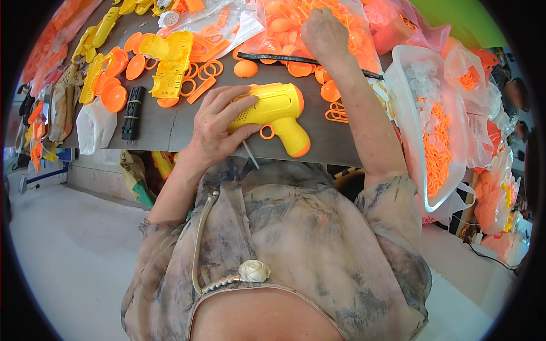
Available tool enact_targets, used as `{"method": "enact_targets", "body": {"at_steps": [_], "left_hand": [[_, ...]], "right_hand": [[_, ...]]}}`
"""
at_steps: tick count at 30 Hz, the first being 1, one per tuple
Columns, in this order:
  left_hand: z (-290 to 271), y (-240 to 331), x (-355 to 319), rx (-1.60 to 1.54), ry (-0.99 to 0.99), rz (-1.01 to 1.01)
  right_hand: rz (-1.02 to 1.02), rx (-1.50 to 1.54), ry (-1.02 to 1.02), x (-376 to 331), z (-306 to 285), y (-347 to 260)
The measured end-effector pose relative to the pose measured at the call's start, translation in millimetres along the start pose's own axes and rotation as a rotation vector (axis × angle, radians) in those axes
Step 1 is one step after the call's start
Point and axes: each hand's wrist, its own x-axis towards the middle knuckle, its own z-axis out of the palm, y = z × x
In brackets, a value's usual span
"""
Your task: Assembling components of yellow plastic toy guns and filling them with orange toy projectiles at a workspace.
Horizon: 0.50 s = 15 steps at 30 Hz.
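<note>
My left hand (219,119) is wrapped round the rear of a yellow toy gun (273,102) with orange end pieces and an orange trigger ring. The gun lies on its side at the near edge of the table, its handle toward me. A thin white stick (250,154) shows below that hand. Farther off, my right hand (325,35) is over a clear bag of orange plastic parts (281,25). Its fingers are curled under and mostly hidden, so anything in them cannot be made out. A black strip (278,57) lies across the bag's near side.
Yellow shell halves (173,65), orange cups (115,98) and orange rings (213,68) lie at left, near a black slotted part (132,113). On the right stands a white tub (406,85) of orange links and clear pieces. An orange ball (245,69) sits beyond the gun.
</note>
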Motion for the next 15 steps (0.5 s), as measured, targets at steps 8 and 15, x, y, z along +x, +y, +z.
{"method": "enact_targets", "body": {"at_steps": [8, 15], "left_hand": [[0.2, -5.4, -5.7, -0.035, 0.045, 0.001], [-0.9, -6.2, -4.6, -0.048, 0.038, 0.013]], "right_hand": [[0.209, 0.885, -0.051, -22.2, -85.5, -19.0], [0.244, 1.157, -0.58, -94.2, -113.1, -60.2]]}}
